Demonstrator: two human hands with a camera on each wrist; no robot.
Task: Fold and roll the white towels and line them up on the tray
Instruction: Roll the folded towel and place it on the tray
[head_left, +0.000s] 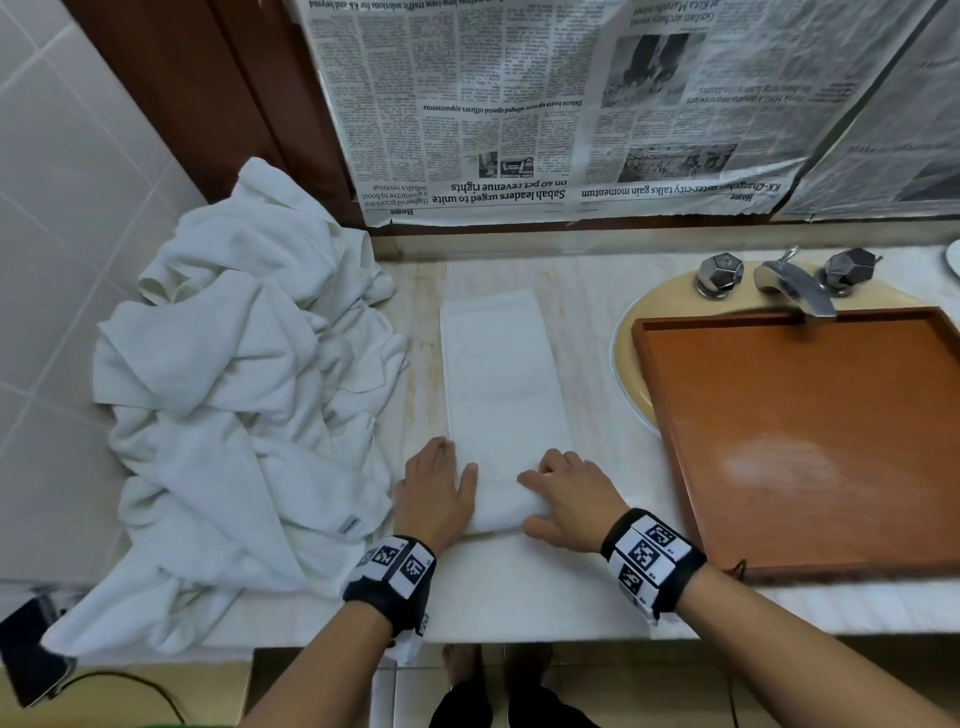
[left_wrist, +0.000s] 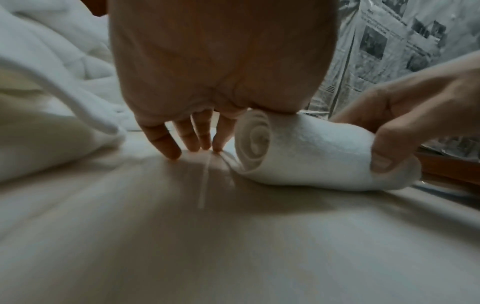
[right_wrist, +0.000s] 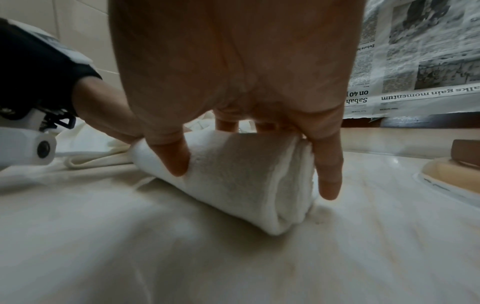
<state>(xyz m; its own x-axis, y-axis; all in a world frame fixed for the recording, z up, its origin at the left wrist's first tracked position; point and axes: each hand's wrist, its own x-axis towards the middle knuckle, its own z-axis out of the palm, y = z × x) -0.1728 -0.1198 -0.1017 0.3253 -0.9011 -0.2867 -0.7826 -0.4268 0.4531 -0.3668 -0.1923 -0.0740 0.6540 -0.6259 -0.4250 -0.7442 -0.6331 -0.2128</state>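
A pale marble counter (head_left: 582, 597) is set against white wall tiles (head_left: 62, 156) on its left. Behind it, a dark wooden panel (head_left: 218, 93) is covered with newspaper (head_left: 519, 104); a basin (head_left: 631, 374) with chrome taps (head_left: 789, 283) is sunk into its right side.

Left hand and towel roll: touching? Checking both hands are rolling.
Touching. The left wrist view shows the left hand resting its palm on the towel roll; its fingertips reach the counter.

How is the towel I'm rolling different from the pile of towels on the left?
The folded towel lies flat as a narrow strip, its near end rolled under both hands; the towel pile is crumpled and unfolded. The left hand and right hand work the strip; nothing touches the pile. The pile is far bulkier. Both are white and lie on the counter.
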